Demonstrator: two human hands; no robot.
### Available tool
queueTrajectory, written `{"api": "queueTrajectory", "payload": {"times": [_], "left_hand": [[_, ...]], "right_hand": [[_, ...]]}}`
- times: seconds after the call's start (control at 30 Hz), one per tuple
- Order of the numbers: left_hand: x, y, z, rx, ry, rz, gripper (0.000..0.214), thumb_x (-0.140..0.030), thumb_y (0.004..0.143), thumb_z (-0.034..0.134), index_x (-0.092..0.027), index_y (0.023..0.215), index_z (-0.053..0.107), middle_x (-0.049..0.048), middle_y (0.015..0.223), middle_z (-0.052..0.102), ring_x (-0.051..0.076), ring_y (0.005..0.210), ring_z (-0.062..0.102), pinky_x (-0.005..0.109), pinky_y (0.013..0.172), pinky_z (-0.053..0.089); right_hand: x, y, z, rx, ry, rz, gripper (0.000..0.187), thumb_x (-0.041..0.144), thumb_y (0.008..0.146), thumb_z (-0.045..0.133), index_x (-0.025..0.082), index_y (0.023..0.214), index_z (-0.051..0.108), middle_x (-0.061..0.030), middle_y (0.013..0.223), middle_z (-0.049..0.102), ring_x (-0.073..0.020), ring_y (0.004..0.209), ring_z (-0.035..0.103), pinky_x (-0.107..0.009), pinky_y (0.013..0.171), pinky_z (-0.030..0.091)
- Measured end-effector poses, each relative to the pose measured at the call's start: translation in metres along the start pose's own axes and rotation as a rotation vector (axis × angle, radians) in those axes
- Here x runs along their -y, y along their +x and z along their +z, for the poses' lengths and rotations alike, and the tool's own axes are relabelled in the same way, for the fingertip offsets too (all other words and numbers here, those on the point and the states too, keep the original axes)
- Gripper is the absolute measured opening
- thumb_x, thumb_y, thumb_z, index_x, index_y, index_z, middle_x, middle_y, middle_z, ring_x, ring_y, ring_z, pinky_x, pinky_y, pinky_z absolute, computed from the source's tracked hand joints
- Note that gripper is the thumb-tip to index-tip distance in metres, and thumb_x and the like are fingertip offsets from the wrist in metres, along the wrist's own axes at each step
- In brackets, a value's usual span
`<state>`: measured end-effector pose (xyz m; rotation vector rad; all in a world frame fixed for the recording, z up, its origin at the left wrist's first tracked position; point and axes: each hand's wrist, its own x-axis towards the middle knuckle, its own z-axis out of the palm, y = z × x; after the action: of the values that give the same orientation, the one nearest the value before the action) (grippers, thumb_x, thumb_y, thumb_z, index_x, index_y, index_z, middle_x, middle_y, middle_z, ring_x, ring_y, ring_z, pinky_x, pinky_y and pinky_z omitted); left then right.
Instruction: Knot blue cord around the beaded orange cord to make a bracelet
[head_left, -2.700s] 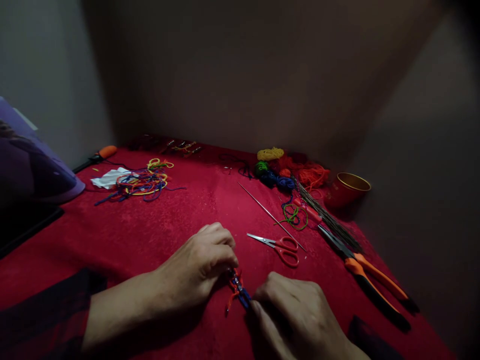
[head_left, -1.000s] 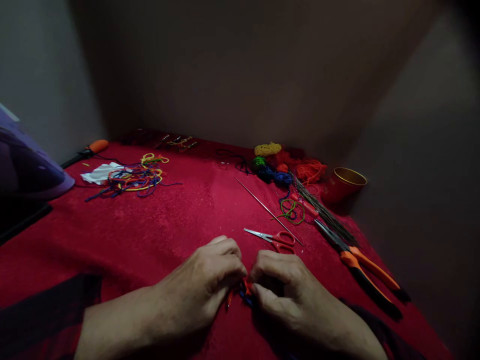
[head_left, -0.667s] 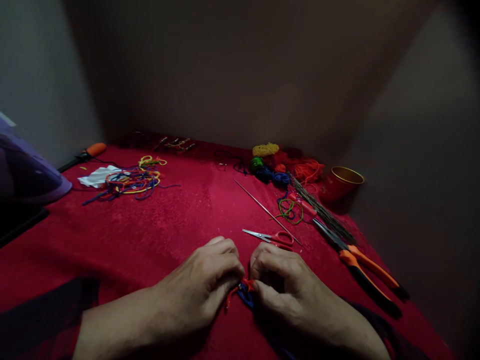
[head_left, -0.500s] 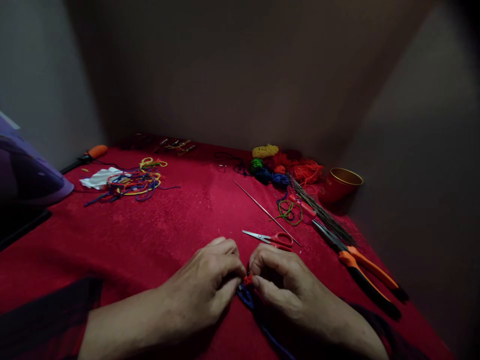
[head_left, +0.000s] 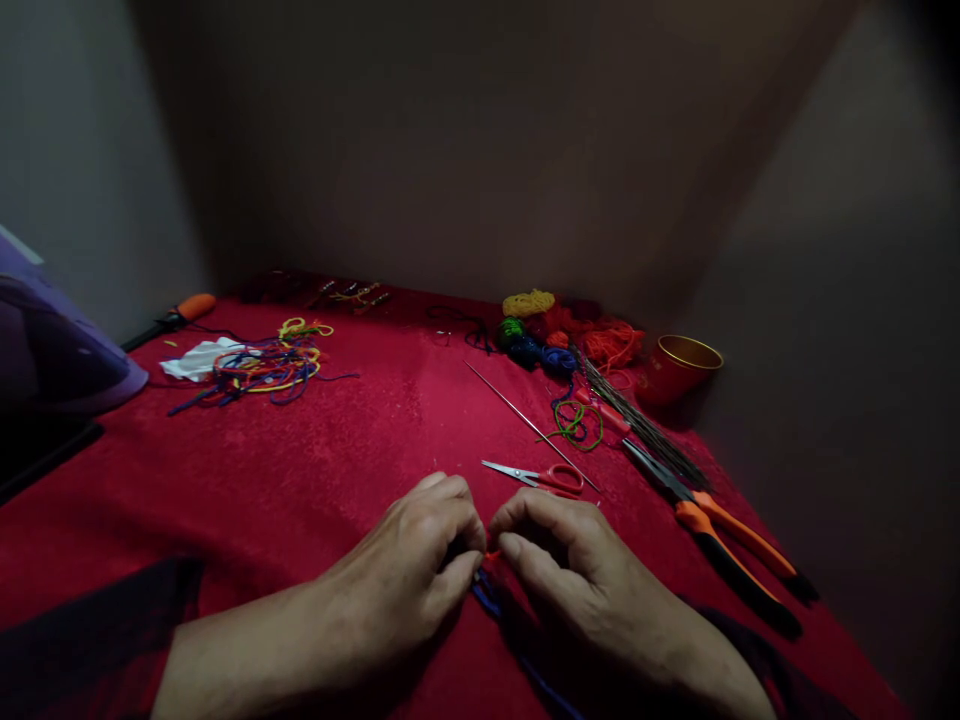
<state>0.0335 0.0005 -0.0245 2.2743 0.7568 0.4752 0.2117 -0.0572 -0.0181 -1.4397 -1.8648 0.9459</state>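
My left hand point(head_left: 435, 555) and my right hand point(head_left: 559, 560) meet low in the middle of the head view, fingertips almost touching. A small bit of orange-red yarn point(head_left: 491, 554) shows between them, pinched by the left thumb and fingers and by the right fingertips. Blue yarn point(head_left: 486, 595) hangs below it and trails toward the bottom edge. How the two colours join is hidden by the fingers. Just beyond my right hand lie small scissors point(head_left: 559, 479) with red handles, and a long thin needle-like rod point(head_left: 517, 412) behind them.
Long-nose pliers point(head_left: 697, 510) with orange and black handles lie at right, beside thin dark sticks point(head_left: 637, 420). Yarn balls point(head_left: 555, 335) and a red cup point(head_left: 679, 370) stand behind. At left are tangled yarn point(head_left: 274, 365), a white scrap point(head_left: 199, 358) and a purple object point(head_left: 60, 335).
My right fingers have closed in over the orange-red yarn, so less of it shows. Both hands otherwise stay nearly in place.
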Motion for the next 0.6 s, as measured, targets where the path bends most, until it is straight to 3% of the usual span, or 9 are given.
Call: {"api": "queueTrajectory", "payload": {"times": [0.07,0.2,0.6], "left_hand": [[-0.0003,-0.0008,0.0005,0.007,-0.005,-0.006,0.016,-0.004,0.081,0.050,-0.017,0.072,0.052,0.0003,0.076,0.053,0.015,0.074,0.048,0.028,0.070,0.039],[-0.0026,-0.0022,-0.0003,0.023,-0.005,-0.018,0.016,-0.005,0.082,0.049,-0.017,0.072,0.051,0.0008,0.077,0.052,0.016,0.075,0.047,0.029,0.070,0.039],[-0.0021,-0.0035,0.0000,-0.003,-0.040,-0.035,0.016,-0.005,0.084,0.050,-0.016,0.074,0.055,0.0007,0.080,0.052,0.015,0.078,0.048,0.029,0.072,0.037]], "right_hand": [[-0.0003,-0.0013,0.0018,0.006,-0.053,-0.010,0.007,0.016,0.088,0.054,0.020,0.083,0.056,0.0027,0.077,0.059,-0.0117,0.069,0.051,-0.024,0.061,0.038],[-0.0040,-0.0052,0.0053,-0.007,-0.145,-0.056,0.014,0.013,0.088,0.054,0.019,0.076,0.051,0.0027,0.074,0.056,-0.0113,0.067,0.049,-0.025,0.062,0.037],[-0.0087,-0.0043,0.0072,-0.004,-0.122,-0.028,0.013,0.011,0.087,0.053,0.020,0.078,0.052,0.0025,0.074,0.058,-0.0115,0.065,0.051,-0.025,0.060,0.037]]}}
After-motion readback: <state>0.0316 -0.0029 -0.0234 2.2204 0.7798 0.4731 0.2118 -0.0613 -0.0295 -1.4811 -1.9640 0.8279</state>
